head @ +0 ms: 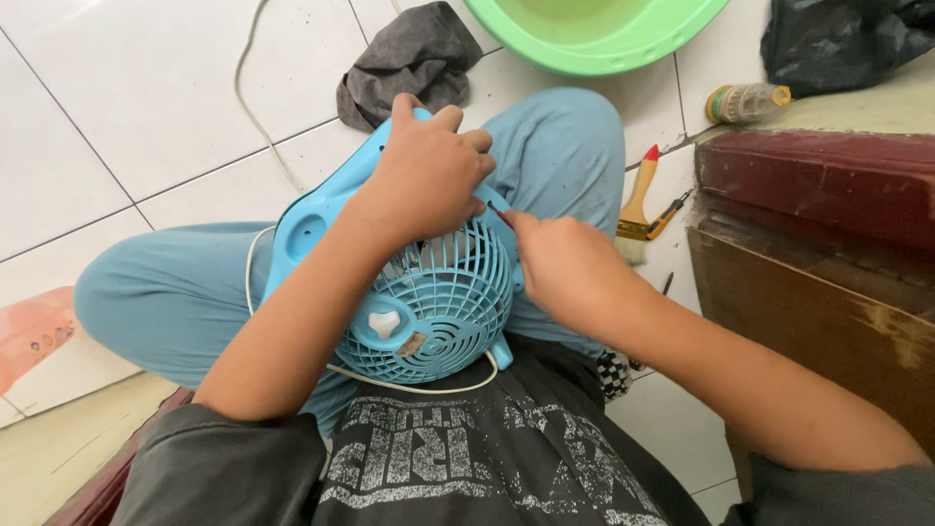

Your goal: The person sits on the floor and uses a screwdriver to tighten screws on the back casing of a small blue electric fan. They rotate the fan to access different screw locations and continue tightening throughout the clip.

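Green basin (594, 44) on floor, apparently empty; rim cropped.

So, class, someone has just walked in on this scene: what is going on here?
A person sits cross-legged on a tiled floor with a small blue fan in their lap. The left hand grips the top of its grille, while the right hand holds a thin red-tipped tool against the grille's edge. A paintbrush and a small screwdriver lie on the floor beside the knee; a grey cloth and a green basin sit further off.
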